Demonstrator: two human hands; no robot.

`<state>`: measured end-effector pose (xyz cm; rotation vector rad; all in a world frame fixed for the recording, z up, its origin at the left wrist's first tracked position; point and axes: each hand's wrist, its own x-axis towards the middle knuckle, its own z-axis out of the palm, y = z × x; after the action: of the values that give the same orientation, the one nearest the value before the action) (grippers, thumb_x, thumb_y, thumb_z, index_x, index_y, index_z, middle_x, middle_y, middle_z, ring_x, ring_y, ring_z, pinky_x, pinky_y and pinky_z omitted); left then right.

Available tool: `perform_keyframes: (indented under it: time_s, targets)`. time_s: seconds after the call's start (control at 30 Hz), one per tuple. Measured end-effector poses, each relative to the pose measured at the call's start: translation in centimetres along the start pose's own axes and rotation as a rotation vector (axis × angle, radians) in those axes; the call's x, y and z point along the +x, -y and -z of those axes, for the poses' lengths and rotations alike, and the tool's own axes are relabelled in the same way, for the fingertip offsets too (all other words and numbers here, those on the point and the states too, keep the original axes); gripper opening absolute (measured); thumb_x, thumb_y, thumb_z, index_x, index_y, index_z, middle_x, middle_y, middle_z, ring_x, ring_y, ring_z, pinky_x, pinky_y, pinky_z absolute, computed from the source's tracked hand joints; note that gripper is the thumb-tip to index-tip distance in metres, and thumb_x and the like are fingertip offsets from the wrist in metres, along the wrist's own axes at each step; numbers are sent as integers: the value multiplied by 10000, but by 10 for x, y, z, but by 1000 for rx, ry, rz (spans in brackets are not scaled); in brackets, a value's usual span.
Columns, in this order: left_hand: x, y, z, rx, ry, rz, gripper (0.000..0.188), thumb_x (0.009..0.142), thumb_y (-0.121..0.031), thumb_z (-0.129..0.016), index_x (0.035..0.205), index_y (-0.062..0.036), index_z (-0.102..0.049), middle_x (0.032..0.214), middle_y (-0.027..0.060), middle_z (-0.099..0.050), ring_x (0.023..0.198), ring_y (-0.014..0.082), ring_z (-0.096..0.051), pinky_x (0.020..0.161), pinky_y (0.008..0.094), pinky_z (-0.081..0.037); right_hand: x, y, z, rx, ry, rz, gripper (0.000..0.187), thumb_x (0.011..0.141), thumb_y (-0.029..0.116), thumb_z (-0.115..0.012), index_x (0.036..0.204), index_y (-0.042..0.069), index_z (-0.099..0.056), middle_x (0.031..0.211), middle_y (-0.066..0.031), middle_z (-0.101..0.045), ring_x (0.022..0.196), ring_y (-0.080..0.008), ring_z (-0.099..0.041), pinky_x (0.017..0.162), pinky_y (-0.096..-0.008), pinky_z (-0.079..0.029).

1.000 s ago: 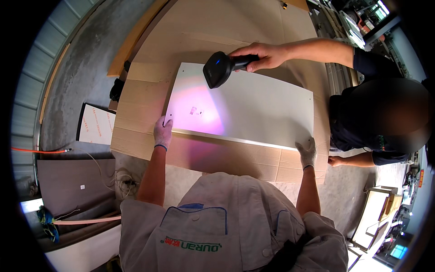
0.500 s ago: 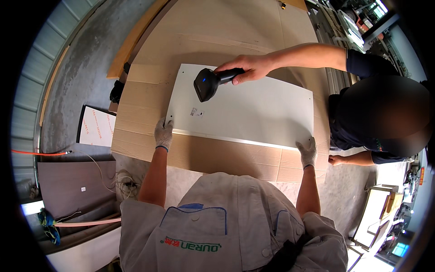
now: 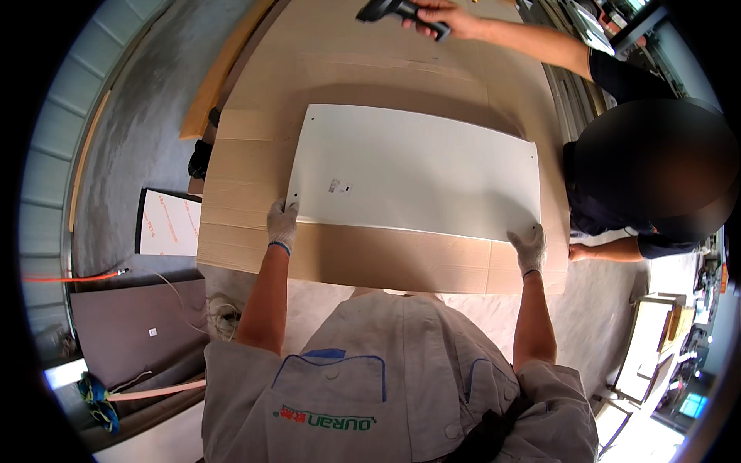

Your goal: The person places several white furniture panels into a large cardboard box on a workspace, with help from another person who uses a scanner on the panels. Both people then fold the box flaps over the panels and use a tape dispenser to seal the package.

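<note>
A flat white panel [image 3: 432, 174] with small holes near its corners lies over the cardboard-covered surface [image 3: 363, 258]. My left hand [image 3: 282, 222], in a pale knit glove, grips its near left corner, thumb on top. At the near right corner my right hand [image 3: 529, 247], gloved the same way, holds the panel too. The fingers under the board are hidden. A small printed label [image 3: 339, 187] is stuck on the panel's left part. Beyond the far edge, a co-worker's hand [image 3: 446, 18] holds a black handheld barcode scanner [image 3: 401, 11] above the cardboard.
The co-worker [image 3: 656, 170] stands close at the right side. On the floor to the left are a white board with red print [image 3: 168, 224], a brown panel [image 3: 143, 320] and an orange hose [image 3: 73, 278]. A wooden strip [image 3: 224, 73] runs along the far left.
The co-worker's hand has drawn the scanner away from above the panel toward the far edge of the view. My hands keep their hold on the panel's near corners.
</note>
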<state>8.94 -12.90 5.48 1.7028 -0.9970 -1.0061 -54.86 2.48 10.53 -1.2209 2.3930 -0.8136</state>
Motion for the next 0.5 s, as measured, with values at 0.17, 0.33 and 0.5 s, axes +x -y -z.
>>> perform_keyframes:
  time_s: [0.17,0.33,0.5]
  targets:
    - [-16,23,73,255,291,262,375,937,-220,-743,1231,7,-692,960,61,-731,807,185,-664,685,382,-537,-65,-40,-2,60,-143,-73,967,781,513,-910,1433,-112,-562,1309,-244,-686,1168,-334,-674,999,-443,-541]
    - [-63,67,155,14,549,330,484,946,-322,-737,1268,36,-687,1115,126,-726,971,234,-695,782,407,-567,-108,-57,18,279,107,-501,902,854,675,-798,1314,-92,-683,1072,-145,-736,917,-240,-666,867,-384,-545]
    - [-66,160,160,-63,6,276,748,1042,-554,-618,1405,100,-606,1293,164,-713,1088,246,-673,938,374,-547,-134,-88,-34,421,-10,-620,829,974,648,-709,1372,-78,-670,1293,-82,-717,1090,-186,-657,966,-342,-534]
